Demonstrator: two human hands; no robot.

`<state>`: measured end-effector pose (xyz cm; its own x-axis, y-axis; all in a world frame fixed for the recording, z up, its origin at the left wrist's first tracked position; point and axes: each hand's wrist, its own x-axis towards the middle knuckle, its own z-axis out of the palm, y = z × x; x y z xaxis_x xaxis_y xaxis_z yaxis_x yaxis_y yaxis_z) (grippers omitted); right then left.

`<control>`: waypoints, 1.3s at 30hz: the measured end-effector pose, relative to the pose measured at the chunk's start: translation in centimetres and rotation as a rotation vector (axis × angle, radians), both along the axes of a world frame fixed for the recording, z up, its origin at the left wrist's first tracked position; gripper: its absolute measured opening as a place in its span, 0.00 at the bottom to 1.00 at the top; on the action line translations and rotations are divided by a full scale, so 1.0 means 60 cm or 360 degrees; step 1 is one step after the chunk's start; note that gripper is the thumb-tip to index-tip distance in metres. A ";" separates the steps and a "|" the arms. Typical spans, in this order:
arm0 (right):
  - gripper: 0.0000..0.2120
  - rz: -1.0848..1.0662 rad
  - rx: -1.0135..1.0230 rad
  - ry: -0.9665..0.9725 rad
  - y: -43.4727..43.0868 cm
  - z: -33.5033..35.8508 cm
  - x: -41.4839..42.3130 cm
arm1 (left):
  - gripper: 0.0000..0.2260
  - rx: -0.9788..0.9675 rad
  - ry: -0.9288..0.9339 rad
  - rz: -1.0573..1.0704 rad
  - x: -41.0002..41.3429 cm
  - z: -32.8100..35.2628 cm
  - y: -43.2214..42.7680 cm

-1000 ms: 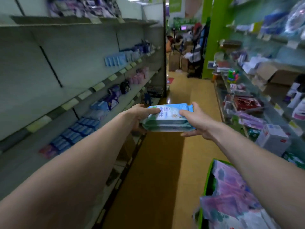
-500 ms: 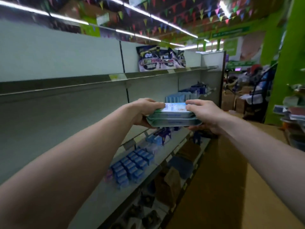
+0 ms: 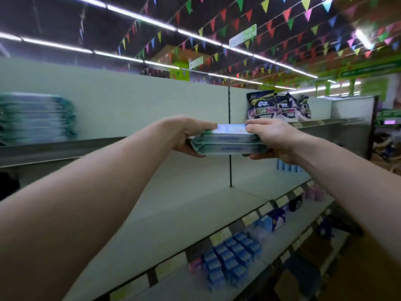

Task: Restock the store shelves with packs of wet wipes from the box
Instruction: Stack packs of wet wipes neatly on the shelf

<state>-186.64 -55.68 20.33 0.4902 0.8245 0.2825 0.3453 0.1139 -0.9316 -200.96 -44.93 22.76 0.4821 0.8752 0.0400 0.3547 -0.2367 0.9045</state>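
two or three flat green-edged plastic packs of wet wipes (image 3: 227,144), stacked, are in the air level with the grey metal upper shelf (image 3: 54,148), left hand (image 3: 191,135) and right hand (image 3: 273,140) each curled round an end. placing step, i judge: next, set them beside the blurred stack of like packs (image 3: 36,118)

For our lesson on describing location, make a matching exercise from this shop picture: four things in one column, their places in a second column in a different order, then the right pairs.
Things
1. held wet wipes packs
2. stacked wet wipes packs
3. dark printed bags
4. small blue boxes

Places
A. top shelf, right of the dark upright
B. lower shelf
C. top shelf, far left
D. between the left hand and right hand

Pairs: 1-D, 2-C, 3-A, 4-B
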 end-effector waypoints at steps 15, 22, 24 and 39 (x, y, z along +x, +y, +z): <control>0.05 0.0679 0.0067 -0.0080 0.243 0.105 -0.169 | 0.13 0.0113 -0.0005 0.0731 -0.225 0.109 0.133; 0.07 0.0984 0.0119 -0.0043 0.371 0.151 -0.221 | 0.12 0.0209 -0.0041 0.1053 -0.281 0.147 0.182; 0.07 0.1068 0.0135 -0.0032 0.396 0.163 -0.234 | 0.11 0.0228 -0.0090 0.1144 -0.293 0.156 0.190; 0.07 0.1563 0.0285 0.0060 0.486 0.215 -0.347 | 0.17 0.0361 -0.0676 0.1375 -0.388 0.187 0.183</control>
